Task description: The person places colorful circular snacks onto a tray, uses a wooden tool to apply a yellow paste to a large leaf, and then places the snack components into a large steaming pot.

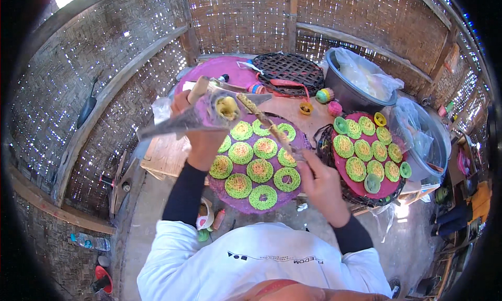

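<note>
My left hand [205,144] grips a dark, flat-sided press [180,122] with a wooden handle, raised over the near table. Yellow dough [227,108] sits in the press's round opening. Between the fingers of my right hand [325,187] is a wooden stick [266,122], its upper part crusted with dough and its far end beside the opening. Below both hands lies a round purple tray [230,195] bearing several lacy green rounds [260,170]. Most have yellow-orange centres; a few are rings with open middles. The press hides the tray's far left part.
A second round tray [361,187] of lacy rounds and small green cups stands at right. Behind are a black woven tray [287,73], a pink round surface [214,68], and grey tubs [334,73] with plastic bags. Woven walls enclose the table [162,154]; a person [473,204] is far right.
</note>
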{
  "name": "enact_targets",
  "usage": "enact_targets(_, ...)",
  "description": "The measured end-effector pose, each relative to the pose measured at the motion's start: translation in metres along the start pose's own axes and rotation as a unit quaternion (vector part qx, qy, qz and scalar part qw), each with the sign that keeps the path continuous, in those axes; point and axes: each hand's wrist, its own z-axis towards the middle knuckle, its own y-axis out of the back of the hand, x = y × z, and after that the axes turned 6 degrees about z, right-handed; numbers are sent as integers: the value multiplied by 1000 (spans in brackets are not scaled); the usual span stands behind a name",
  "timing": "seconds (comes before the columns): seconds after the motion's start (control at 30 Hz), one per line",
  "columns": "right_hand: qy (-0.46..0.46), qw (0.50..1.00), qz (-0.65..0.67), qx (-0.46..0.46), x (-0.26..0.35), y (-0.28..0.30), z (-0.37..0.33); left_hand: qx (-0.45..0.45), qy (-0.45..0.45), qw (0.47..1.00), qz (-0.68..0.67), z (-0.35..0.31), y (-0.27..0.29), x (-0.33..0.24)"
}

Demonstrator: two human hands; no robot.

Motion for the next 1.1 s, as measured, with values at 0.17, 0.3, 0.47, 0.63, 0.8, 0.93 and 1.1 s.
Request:
enact_targets(0.17, -91, 988, 124, -4, 6, -40, -7, -19, 75, 996, 39, -2, -4, -15)
enact_targets(0.3, -105, 989, 98, 32, 7, -38, -16, 31, 60, 996, 57, -6, -21, -4)
enact_targets(0.47, -49, 983, 159, 79, -4, 12, 2, -37, 112, 973, -198, -15, -39, 42)
enact_targets(0.63, -108, 959, -252, -75, -113, 145, 91, 13, 38, 999, 0, -27, -4, 170)
enact_targets(0.8, -187, 855, -471, 114, -280, 200, 163, -112, 331, 793, -500, 26, 74, 107)
enact_targets(0.93, -89, 867, -481, 96, -310, 149, 203, -87, 375, 657, -648, 42, 79, 72)
enact_targets(1.1, -183, 842, 321, 392, -122, 13, 207, 56, 256, 359, -896, 36, 18, 26)
